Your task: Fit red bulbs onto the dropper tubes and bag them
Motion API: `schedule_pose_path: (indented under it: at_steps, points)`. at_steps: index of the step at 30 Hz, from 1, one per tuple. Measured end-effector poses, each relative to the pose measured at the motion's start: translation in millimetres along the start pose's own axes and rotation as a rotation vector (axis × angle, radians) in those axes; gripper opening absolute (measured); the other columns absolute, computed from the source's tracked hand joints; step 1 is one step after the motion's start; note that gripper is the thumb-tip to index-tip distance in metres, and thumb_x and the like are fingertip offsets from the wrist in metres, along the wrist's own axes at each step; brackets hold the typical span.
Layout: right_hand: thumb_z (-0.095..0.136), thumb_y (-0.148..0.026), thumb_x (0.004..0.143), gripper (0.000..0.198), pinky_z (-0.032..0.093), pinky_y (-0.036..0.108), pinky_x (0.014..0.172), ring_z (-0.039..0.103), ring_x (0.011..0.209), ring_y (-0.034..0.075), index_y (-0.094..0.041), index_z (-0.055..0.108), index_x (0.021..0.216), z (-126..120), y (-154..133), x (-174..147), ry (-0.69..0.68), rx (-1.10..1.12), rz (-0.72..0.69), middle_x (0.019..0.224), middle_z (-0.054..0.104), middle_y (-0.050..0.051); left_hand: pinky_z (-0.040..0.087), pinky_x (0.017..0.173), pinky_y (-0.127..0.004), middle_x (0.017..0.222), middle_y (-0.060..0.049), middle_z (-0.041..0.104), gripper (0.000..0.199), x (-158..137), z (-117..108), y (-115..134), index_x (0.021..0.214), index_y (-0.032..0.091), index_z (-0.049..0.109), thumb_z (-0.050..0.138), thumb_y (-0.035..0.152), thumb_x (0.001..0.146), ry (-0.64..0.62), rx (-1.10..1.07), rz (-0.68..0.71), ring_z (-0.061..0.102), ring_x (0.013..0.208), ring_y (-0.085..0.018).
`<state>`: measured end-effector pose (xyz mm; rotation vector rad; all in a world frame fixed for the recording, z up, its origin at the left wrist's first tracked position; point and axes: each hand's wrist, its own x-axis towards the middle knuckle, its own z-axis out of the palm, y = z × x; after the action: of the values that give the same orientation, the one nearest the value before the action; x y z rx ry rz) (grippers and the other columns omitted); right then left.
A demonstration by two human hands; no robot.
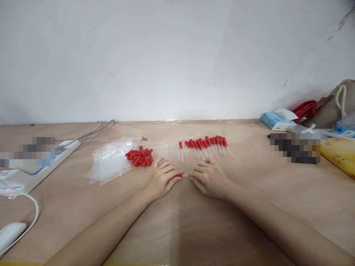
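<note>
Between finger and thumb my left hand (163, 178) pinches a red rubber bulb (179, 175). My right hand (208, 178) grips a clear dropper tube (185, 176), whose left end meets the bulb's mouth; how deep it sits inside I cannot tell. Just beyond my left hand lie a pile of loose red bulbs (140, 157) and a row of bare clear tubes (169, 149). Past my right hand, several droppers with red bulbs fitted (206, 143) lie side by side, bulbs pointing away from me. One more bulb-topped dropper (180, 145) lies beside the bare tubes.
Clear plastic bags (112, 162) lie left of the bulb pile. A white power strip (57, 168) with cables runs along the far left. At right are a blue tissue pack (277, 120), a blurred dark object (295, 147) and a yellow packet (340, 153). A wall (172, 62) rises behind.
</note>
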<state>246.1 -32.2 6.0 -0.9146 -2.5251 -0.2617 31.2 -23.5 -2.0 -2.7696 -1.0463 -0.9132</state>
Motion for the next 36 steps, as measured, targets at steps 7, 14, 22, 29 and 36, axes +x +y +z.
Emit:
schedule_pose_path:
  at_steps: [7, 14, 22, 29, 36]
  points:
    - [0.047, -0.029, 0.076, 0.023, 0.030, 0.026, 0.061, 0.051, 0.056, 0.012, -0.018, 0.056, 0.058, -11.4, 47.1, 3.9, 0.083, 0.108, 0.705, 0.057, 0.059, -0.001, 0.029, 0.089, -0.040, 0.097, -0.006, 0.059, 0.025, -3.5, -1.7, -8.9, 0.105, 0.020, 0.057, 0.050, 0.027, 0.082, 0.125, 0.168, -0.240, 0.049, 0.094, -0.021]
    - [0.047, -0.035, 0.071, 0.024, 0.031, 0.030, 0.063, 0.053, 0.061, 0.018, -0.019, 0.053, 0.055, 9.2, 96.8, 10.7, 0.044, -0.019, 1.104, 0.062, 0.060, 0.002, 0.026, 0.085, -0.042, 0.099, -0.006, 0.059, 0.017, -6.3, -4.3, -16.3, 0.092, 0.022, 0.063, 0.053, 0.030, 0.079, 0.157, 0.297, -0.338, 0.048, 0.096, -0.024]
    - [0.046, -0.041, 0.073, 0.026, 0.030, 0.036, 0.073, 0.055, 0.064, 0.019, -0.019, 0.053, 0.060, 6.2, 83.8, 11.5, 0.057, -0.088, 1.001, 0.063, 0.060, 0.003, 0.027, 0.077, -0.039, 0.098, -0.007, 0.059, 0.018, -6.9, -2.4, -18.3, 0.092, 0.022, 0.062, 0.051, 0.031, 0.080, 0.085, 0.354, -0.362, 0.048, 0.093, -0.024]
    - [0.044, -0.036, 0.075, 0.024, 0.029, 0.033, 0.075, 0.058, 0.075, 0.019, -0.020, 0.061, 0.068, 18.8, 38.1, 53.3, -0.111, 0.047, 0.812, 0.072, 0.065, 0.004, 0.026, 0.079, -0.042, 0.101, -0.011, 0.055, 0.030, 0.6, -14.1, -21.1, 0.099, 0.018, 0.056, 0.053, 0.038, 0.077, 0.015, 0.506, -0.437, 0.044, 0.096, -0.028]
    - [0.040, -0.029, 0.074, 0.026, 0.029, 0.038, 0.073, 0.059, 0.075, 0.024, -0.014, 0.062, 0.073, 32.0, 29.3, 76.2, -0.267, -0.041, 0.895, 0.075, 0.064, 0.010, 0.026, 0.076, -0.040, 0.100, -0.010, 0.052, 0.037, 3.8, -40.7, -35.8, 0.088, 0.020, 0.057, 0.060, 0.050, 0.067, -0.097, 0.494, -0.537, 0.042, 0.096, -0.029]
